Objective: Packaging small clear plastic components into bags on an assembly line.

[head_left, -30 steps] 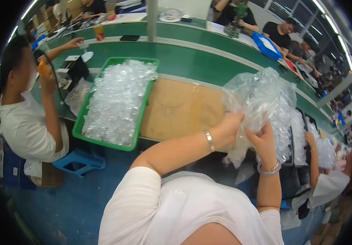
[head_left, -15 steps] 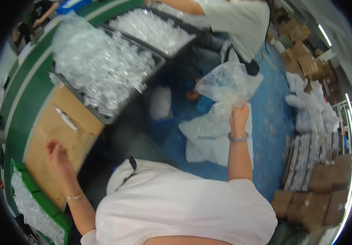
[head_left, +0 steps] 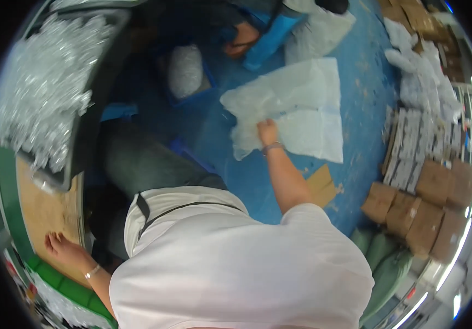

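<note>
My right hand (head_left: 267, 130) reaches down over the blue floor, fingers closed on a clear plastic bag (head_left: 245, 134). The bag lies against a white woven sack (head_left: 315, 118) spread flat on the floor, and where one ends and the other begins is hard to see. My left hand (head_left: 63, 249) is off to the left above the wooden tabletop (head_left: 49, 211), fingers loosely bent and a little apart, holding nothing. Past that tabletop stands a dark bin (head_left: 80, 137) heaped with clear plastic pieces (head_left: 52, 77).
A green bin (head_left: 63, 282) of clear pieces is beside my left forearm. Ahead, a blue crate (head_left: 209, 77) holds a filled clear bag (head_left: 185, 71), near a person's feet (head_left: 241, 41). Cardboard (head_left: 321, 185) lies on the floor at right; brown boxes (head_left: 419, 225) and green sacks (head_left: 381, 257) stand beyond.
My view has swung downward and to the right. My right hand has lowered the clear bag from mid-air to the white sack. The left hand stays by the tabletop, nearer the green bin.
</note>
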The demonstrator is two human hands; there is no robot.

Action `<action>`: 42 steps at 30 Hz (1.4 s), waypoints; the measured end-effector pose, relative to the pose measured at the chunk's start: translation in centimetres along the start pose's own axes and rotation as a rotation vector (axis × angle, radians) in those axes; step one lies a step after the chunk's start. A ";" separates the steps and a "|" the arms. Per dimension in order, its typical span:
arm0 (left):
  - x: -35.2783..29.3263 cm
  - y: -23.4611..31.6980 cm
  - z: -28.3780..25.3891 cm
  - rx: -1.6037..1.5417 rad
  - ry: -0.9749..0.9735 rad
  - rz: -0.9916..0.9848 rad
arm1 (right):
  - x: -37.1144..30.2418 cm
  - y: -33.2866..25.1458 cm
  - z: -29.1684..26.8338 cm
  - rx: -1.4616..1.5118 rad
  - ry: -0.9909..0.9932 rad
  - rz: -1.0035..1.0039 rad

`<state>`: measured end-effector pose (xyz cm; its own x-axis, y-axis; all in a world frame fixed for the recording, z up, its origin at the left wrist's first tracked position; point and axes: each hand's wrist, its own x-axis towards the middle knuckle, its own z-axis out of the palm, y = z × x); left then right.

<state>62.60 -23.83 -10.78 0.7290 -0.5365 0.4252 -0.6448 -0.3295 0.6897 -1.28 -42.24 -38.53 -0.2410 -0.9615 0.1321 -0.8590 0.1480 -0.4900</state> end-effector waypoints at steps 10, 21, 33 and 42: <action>2.1 1.1 -1.0 0.299 -0.058 0.118 | -3.0 -4.1 -4.7 0.376 -0.074 0.616; 0.5 -1.8 -2.4 0.328 -0.140 0.084 | 8.4 -1.8 -7.8 -0.908 -0.646 0.014; 0.3 -0.7 -2.7 0.119 -0.102 -0.119 | 8.4 -0.5 -5.8 -0.806 -1.011 0.468; -0.3 -1.2 -3.0 -0.514 0.124 -0.457 | 8.4 2.7 -6.0 -0.964 -0.516 -0.010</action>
<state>63.89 -20.92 -9.95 0.9420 -0.3286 0.0688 -0.0985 -0.0748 0.9923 -8.33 -48.55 -33.51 -0.2072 -0.9116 -0.3549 -0.9068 0.0428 0.4194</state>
